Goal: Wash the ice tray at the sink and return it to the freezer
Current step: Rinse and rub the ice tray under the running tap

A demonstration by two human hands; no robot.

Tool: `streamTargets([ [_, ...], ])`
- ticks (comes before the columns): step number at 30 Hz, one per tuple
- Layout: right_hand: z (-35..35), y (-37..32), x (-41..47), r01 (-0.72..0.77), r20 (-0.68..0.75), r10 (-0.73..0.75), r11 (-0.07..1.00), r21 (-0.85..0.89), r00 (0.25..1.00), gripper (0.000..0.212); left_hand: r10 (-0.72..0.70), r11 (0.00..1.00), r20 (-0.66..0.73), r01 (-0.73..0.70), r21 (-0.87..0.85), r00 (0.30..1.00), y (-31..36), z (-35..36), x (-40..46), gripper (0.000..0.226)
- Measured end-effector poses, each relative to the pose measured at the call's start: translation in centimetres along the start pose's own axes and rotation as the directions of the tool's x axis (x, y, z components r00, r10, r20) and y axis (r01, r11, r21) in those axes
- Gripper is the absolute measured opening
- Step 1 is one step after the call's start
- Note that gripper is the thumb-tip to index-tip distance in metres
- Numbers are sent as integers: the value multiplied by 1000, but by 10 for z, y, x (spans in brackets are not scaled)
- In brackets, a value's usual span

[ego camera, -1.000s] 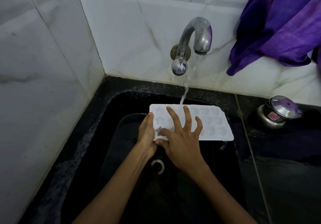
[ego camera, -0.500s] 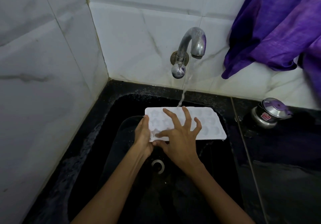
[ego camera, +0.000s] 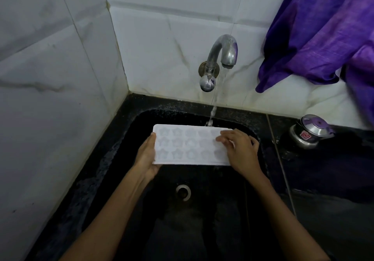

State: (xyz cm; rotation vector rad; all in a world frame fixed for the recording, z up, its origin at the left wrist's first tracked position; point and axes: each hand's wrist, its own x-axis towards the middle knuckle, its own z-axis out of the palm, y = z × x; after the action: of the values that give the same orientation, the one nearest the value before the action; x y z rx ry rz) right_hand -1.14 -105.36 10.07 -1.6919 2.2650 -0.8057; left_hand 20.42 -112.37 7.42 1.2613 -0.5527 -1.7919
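Note:
A white ice tray (ego camera: 186, 145) with star-shaped cells lies level over the black sink (ego camera: 129, 131), cells facing up. My left hand (ego camera: 146, 155) grips its left end, thumb on the rim. My right hand (ego camera: 238, 151) rests on the tray's right end, fingers curled over the top and hiding the last cells. Water runs from the chrome tap (ego camera: 220, 58) on the back wall and strikes the tray's far edge near its right side.
The sink's drain (ego camera: 183, 192) lies below the tray. White marble tiles (ego camera: 50, 98) close the left and back. A purple cloth (ego camera: 319, 30) hangs at the upper right. A small steel lidded pot (ego camera: 309, 133) stands on the black counter to the right.
My right hand has slid from the tray's left part to its right end, uncovering the cells. The tray now sits flatter, and my left hand still holds the left end.

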Motion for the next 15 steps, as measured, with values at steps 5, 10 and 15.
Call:
streamTargets([
  [5, -8, 4, 32, -85, 30, 81, 982, 169, 996, 21, -6, 1000, 32, 6, -1, 999, 8, -13, 0, 40],
  [10, -15, -5, 69, -127, 26, 125, 937, 327, 992, 25, -1, 1000, 19, 0, 10, 1000, 16, -21, 2, 42],
  [15, -25, -22, 104, -206, 65, 201, 844, 495, 977, 24, 0, 1000, 24, 0, 12, 1000, 21, -25, 2, 41],
])
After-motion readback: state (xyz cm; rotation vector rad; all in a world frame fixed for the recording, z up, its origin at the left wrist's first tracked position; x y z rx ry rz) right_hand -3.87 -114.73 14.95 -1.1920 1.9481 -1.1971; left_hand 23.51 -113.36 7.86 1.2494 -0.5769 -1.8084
